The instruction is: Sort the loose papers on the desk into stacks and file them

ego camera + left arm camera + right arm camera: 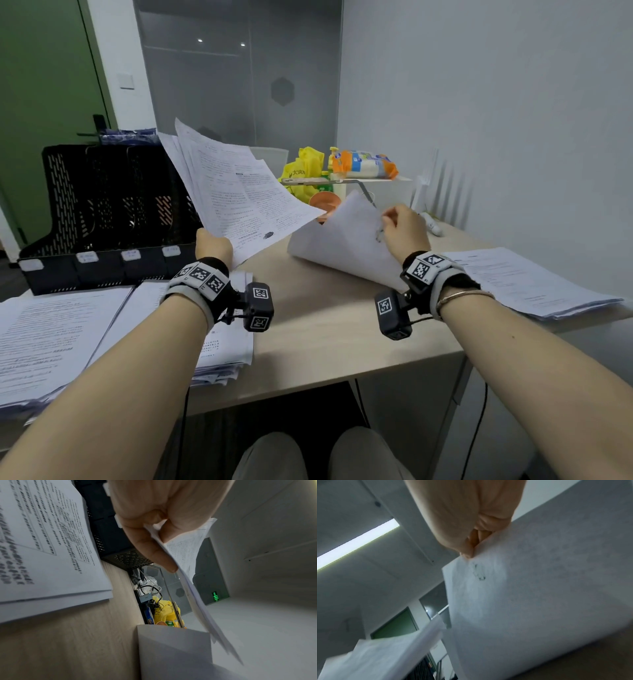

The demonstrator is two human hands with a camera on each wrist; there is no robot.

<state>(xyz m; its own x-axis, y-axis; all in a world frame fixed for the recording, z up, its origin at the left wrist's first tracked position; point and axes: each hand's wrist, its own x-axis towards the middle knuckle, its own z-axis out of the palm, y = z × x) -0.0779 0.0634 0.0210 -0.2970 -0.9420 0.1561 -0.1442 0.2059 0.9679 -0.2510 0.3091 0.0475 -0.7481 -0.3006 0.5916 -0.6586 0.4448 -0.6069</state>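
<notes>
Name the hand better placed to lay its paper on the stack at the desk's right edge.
Right. The right hand pinches a single sheet beside that stack; the left hand holds a sheaf across the desk.

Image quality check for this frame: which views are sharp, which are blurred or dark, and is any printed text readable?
Head view: evenly lit, wide-angle bending at the edges; print on the fanned white sheets in the left hand is visible but too small to read. Left wrist view: dim, the near white paper stack smeared. Right wrist view: soft throughout, bright ceiling light strip, the blank-backed white sheet pinched by the right hand blurred.
</notes>
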